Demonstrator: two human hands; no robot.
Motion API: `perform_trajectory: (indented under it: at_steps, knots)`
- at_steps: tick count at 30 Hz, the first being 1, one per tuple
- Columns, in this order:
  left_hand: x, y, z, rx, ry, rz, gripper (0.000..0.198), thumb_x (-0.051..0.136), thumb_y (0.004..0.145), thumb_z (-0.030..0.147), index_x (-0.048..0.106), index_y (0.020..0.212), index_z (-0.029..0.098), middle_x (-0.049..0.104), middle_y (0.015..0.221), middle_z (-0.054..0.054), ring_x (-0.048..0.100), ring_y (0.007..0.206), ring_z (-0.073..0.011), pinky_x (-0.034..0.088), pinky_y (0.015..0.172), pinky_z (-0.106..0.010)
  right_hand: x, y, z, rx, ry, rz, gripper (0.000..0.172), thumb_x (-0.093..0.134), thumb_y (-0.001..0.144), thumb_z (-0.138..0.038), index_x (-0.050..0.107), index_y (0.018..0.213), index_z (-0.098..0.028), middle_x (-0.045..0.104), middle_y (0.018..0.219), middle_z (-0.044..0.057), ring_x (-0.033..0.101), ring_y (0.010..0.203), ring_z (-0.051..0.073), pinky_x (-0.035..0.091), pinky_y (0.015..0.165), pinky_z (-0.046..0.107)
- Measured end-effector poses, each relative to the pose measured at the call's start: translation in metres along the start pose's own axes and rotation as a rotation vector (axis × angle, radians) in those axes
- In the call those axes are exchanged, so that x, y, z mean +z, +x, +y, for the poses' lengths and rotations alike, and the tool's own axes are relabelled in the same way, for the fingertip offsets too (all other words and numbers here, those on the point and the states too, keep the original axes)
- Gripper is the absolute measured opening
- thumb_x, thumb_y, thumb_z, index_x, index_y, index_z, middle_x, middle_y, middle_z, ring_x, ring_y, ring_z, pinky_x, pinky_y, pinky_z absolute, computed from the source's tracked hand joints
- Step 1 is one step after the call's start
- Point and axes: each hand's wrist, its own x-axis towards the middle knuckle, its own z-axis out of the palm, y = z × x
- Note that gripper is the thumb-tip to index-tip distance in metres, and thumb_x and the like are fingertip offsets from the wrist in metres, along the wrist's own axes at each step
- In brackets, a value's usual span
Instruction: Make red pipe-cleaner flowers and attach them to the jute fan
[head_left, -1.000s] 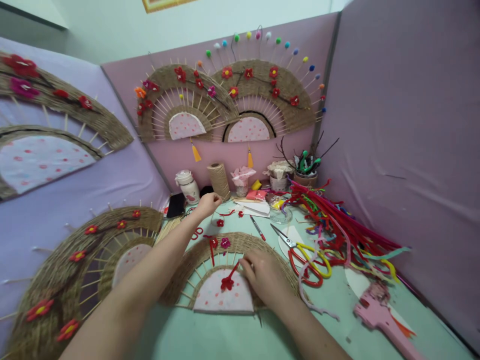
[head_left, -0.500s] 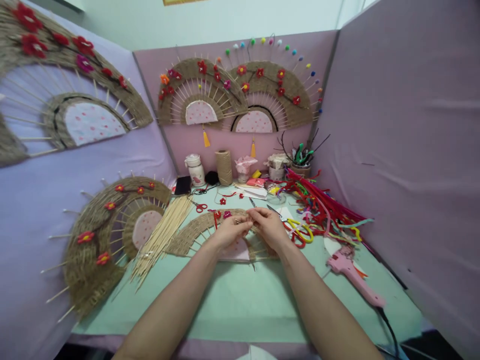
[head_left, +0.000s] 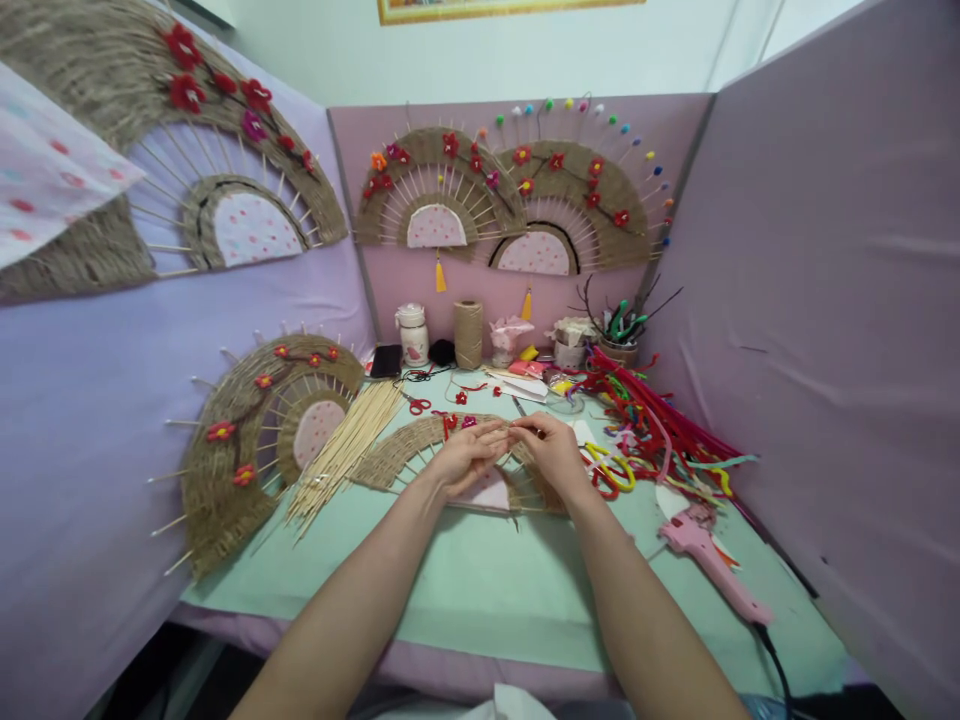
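Observation:
My left hand (head_left: 471,458) is turned palm up over the twine fan, its fingers stretched out flat. Close beside it, my right hand (head_left: 553,452) pinches thumb and finger together at the left fingertips; whatever is between them is too small to make out. Beneath both hands lies the half-round twine fan (head_left: 401,452) with thin stick ribs, partly hidden by them. A pink dotted half-circle (head_left: 491,492) forms its centre. A red flower (head_left: 450,422) and a magenta flower (head_left: 469,421) sit on its upper band.
A bundle of thin sticks (head_left: 349,450) lies left, near red-handled scissors (head_left: 418,405). On the right are yellow-handled scissors (head_left: 619,468), a heap of pipe cleaners (head_left: 660,410) and a pink glue gun (head_left: 712,565) with a cord. A twine spool (head_left: 469,335) stands at the back.
My left hand has gone from a pinch to a flat, upturned palm. The right hand stays pinched, now slightly apart from the left thumb. The view has shifted, so things appear further right.

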Motion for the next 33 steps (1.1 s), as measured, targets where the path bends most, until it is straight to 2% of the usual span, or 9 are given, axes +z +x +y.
perform_trajectory:
  at_steps: [7, 11, 17, 23, 27, 30, 33]
  knots:
    - [-0.005, -0.001, 0.001, -0.015, 0.002, -0.039, 0.055, 0.05, 0.062, -0.012, 0.052, 0.112, 0.011, 0.062, 0.11, -0.012, 0.06, 0.1, -0.0137, 0.039, 0.1, -0.028, -0.002, 0.0, 0.006, -0.231, -0.249, -0.092, 0.011, 0.06, 0.078, -0.026, 0.07, 0.079, -0.02, 0.061, 0.075, 0.004, 0.052, 0.078, 0.017, 0.039, 0.073, 0.03]
    - [-0.006, -0.002, 0.002, -0.042, -0.001, -0.054, 0.057, 0.05, 0.061, -0.012, 0.051, 0.113, 0.011, 0.062, 0.11, -0.012, 0.06, 0.1, -0.0141, 0.04, 0.098, -0.03, -0.004, 0.001, 0.008, -0.255, -0.261, -0.145, 0.012, 0.06, 0.079, -0.026, 0.07, 0.08, -0.021, 0.058, 0.076, 0.004, 0.052, 0.078, 0.017, 0.04, 0.072, 0.029]
    - [-0.003, -0.004, 0.003, -0.071, 0.008, -0.012, 0.056, 0.054, 0.061, -0.01, 0.052, 0.112, 0.011, 0.063, 0.104, -0.011, 0.062, 0.093, -0.0139, 0.045, 0.09, -0.029, -0.002, 0.0, 0.008, -0.312, -0.256, -0.213, 0.013, 0.059, 0.079, -0.021, 0.07, 0.085, -0.022, 0.058, 0.078, 0.003, 0.051, 0.08, 0.016, 0.04, 0.073, 0.028]
    - [-0.003, -0.004, 0.002, -0.085, 0.001, -0.044, 0.053, 0.057, 0.061, -0.008, 0.055, 0.111, 0.011, 0.064, 0.102, -0.01, 0.062, 0.089, -0.0127, 0.042, 0.093, -0.029, 0.0, -0.002, 0.006, -0.343, -0.31, -0.242, 0.012, 0.056, 0.081, -0.019, 0.069, 0.081, -0.02, 0.058, 0.082, 0.004, 0.049, 0.084, 0.017, 0.04, 0.076, 0.029]
    - [-0.002, -0.006, 0.004, -0.076, 0.0, -0.057, 0.051, 0.057, 0.06, -0.009, 0.056, 0.107, 0.011, 0.065, 0.099, -0.01, 0.062, 0.087, -0.0119, 0.042, 0.091, -0.028, 0.002, -0.003, 0.001, -0.327, -0.307, -0.248, 0.012, 0.054, 0.081, -0.019, 0.065, 0.076, -0.019, 0.057, 0.082, 0.004, 0.049, 0.085, 0.017, 0.039, 0.076, 0.029]
    - [0.001, -0.007, 0.006, -0.046, 0.039, -0.049, 0.042, 0.064, 0.064, 0.0, 0.057, 0.103, 0.012, 0.064, 0.101, -0.011, 0.062, 0.088, -0.013, 0.042, 0.088, -0.028, 0.003, -0.003, -0.003, -0.25, -0.223, -0.177, 0.013, 0.053, 0.082, -0.022, 0.063, 0.074, -0.018, 0.057, 0.081, 0.004, 0.05, 0.085, 0.017, 0.039, 0.077, 0.03]
    - [0.003, -0.005, 0.004, 0.036, 0.178, 0.078, 0.038, 0.071, 0.064, 0.014, 0.059, 0.101, 0.015, 0.063, 0.104, -0.011, 0.063, 0.084, -0.014, 0.045, 0.077, -0.027, 0.004, -0.003, -0.007, -0.068, -0.056, -0.048, 0.016, 0.052, 0.082, -0.028, 0.062, 0.075, -0.017, 0.06, 0.079, 0.003, 0.052, 0.08, 0.016, 0.04, 0.074, 0.028]
